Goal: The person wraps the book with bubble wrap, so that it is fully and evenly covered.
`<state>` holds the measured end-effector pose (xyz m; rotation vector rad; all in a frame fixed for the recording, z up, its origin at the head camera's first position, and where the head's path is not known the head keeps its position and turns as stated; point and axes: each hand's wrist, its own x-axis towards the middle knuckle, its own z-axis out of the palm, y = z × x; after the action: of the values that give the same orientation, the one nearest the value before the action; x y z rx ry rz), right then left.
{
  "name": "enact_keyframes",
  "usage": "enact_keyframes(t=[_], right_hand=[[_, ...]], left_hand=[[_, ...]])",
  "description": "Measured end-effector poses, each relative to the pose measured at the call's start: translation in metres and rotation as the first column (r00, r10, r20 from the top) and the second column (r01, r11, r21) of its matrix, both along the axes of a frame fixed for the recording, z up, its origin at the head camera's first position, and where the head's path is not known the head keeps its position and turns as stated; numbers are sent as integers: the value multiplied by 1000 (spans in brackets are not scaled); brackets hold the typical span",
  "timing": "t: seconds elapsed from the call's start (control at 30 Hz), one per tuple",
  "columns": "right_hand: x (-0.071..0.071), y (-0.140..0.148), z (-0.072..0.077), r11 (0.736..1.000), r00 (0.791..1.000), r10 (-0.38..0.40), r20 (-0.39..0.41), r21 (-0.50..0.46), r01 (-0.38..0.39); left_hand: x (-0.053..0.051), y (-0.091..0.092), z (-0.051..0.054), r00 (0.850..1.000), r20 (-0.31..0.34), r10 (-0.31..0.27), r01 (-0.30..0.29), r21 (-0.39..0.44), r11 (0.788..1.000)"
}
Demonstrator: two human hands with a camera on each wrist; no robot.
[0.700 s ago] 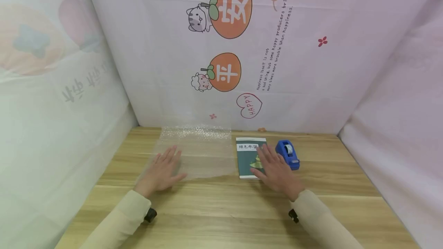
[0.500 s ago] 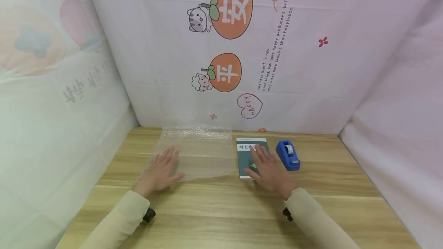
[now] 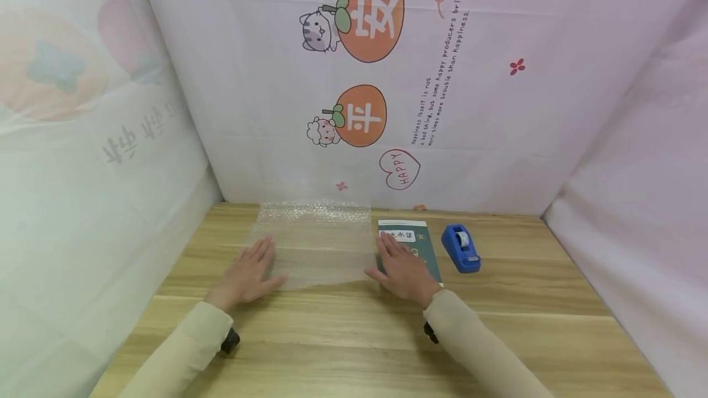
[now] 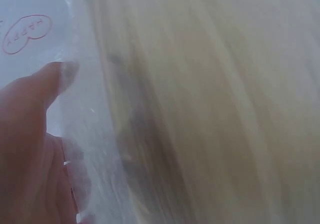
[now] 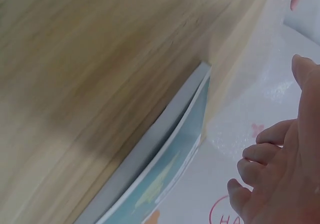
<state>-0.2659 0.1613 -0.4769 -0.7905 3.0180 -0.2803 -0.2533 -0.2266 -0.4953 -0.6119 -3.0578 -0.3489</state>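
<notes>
The left hand [image 3: 243, 274], fingers extended and thumb apart, is at the near-left part of the bubble wrap [image 3: 326, 257]; its wrist view shows the fingertips blurred through the plastic. The right hand [image 3: 404, 270], fingers extended, gripping nothing, hides part of the book [image 3: 424, 250] beneath; contact is unclear. The tape dispenser [image 3: 460, 249] sits right of that hand.

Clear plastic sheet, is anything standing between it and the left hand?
Nothing visible: in the head view the left hand overlaps the left side of the sheet, and the booklet and tape dispenser lie to its right.
</notes>
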Motion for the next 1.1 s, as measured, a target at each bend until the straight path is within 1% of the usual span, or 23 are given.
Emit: enact_keyframes(t=[0.13, 0.23, 0.37, 0.53, 0.63, 0.77, 0.87, 0.97, 1.1], right_hand=[[-5, -13, -5, 1000, 1000, 14, 24, 5, -14], [-8, -19, -10, 1000, 999, 11, 35, 3, -11], [-10, -24, -18, 1000, 998, 21, 59, -8, -21], [-9, -25, -27, 999, 994, 30, 107, 11, -31], [-7, -26, -31, 1000, 992, 24, 124, 16, -26], [-6, -29, -31, 999, 990, 22, 142, 29, -26], [-5, -31, -30, 998, 990, 23, 140, 50, -31], [-6, -33, -27, 997, 991, 20, 131, 65, -29], [-6, -33, -25, 998, 991, 8, 131, 66, -17]], left_hand=[[-3, -9, -2, 1000, -8, -25, 25, -26, 999], [-7, -15, -4, 999, -1, -50, 50, -27, 998], [-11, -23, -7, 995, 47, -86, 85, 7, 996], [-12, -28, -9, 985, 120, -127, 118, 76, 990], [-11, -29, -8, 978, 161, -135, 122, 90, 988], [-11, -29, -8, 969, 219, -118, 105, 70, 992], [-10, -28, -8, 963, 246, -108, 94, 67, 993], [-9, -26, -7, 964, 244, -107, 92, 75, 993], [-7, -22, -6, 969, 226, -104, 91, 69, 993]])
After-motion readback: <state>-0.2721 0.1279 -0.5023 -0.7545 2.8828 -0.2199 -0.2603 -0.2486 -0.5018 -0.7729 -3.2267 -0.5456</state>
